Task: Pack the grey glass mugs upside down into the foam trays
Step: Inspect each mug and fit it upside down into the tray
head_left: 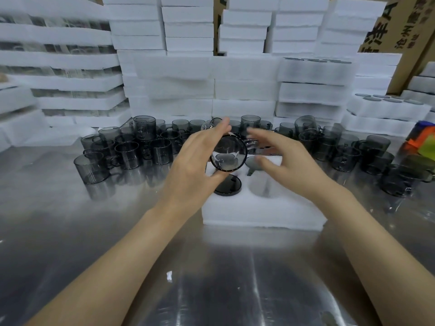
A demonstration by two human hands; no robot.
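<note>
My left hand point(197, 158) grips a grey glass mug point(227, 153) tilted on its side above the white foam tray point(261, 208), its round base facing me. My right hand point(284, 158) hovers blurred just right of that mug, fingers spread and holding nothing. One mug sits upside down in the tray's near left hole point(227, 185), its dark base showing. The near right hole point(264, 185) looks hollow. Another grey base point(253, 163) shows in a far hole, partly hidden by my right hand.
Many loose grey mugs point(128, 149) crowd the steel table point(94, 231) behind and beside the tray, left and right point(367, 151). Stacks of white foam trays point(244, 85) wall the back. Cardboard boxes point(400, 24) stand at the back right; a colourful object point(421, 137) lies at the right edge.
</note>
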